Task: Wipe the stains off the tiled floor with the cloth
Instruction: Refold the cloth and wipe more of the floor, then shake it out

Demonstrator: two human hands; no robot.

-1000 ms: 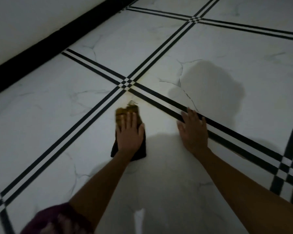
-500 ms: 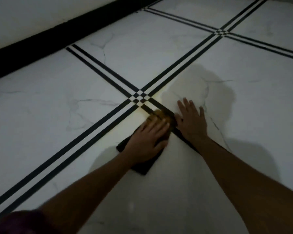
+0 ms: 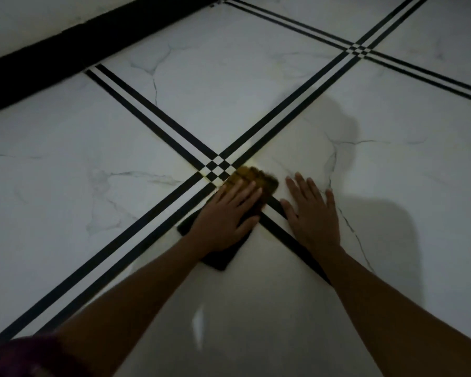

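Observation:
A dark cloth (image 3: 220, 258) with a yellow-brown soiled front end lies flat on the white marble tiled floor (image 3: 79, 164), just right of a black-and-white checkered crossing of tile lines. My left hand (image 3: 226, 216) presses flat on top of the cloth, fingers pointing up and right. A faint yellowish stain (image 3: 256, 156) tints the floor around the crossing and along the nearby black stripe. My right hand (image 3: 310, 210) rests flat on the bare tile beside the cloth, fingers spread, holding nothing.
A black skirting board (image 3: 65, 42) runs along the wall at the upper left. Double black stripes cross the floor, with a second crossing (image 3: 359, 50) at the upper right. A dark red sleeve (image 3: 25, 355) shows at the bottom left.
My left hand has slid the cloth up and to the right, from the open tile to the edge of the checkered crossing. The right hand has stayed planted beside it.

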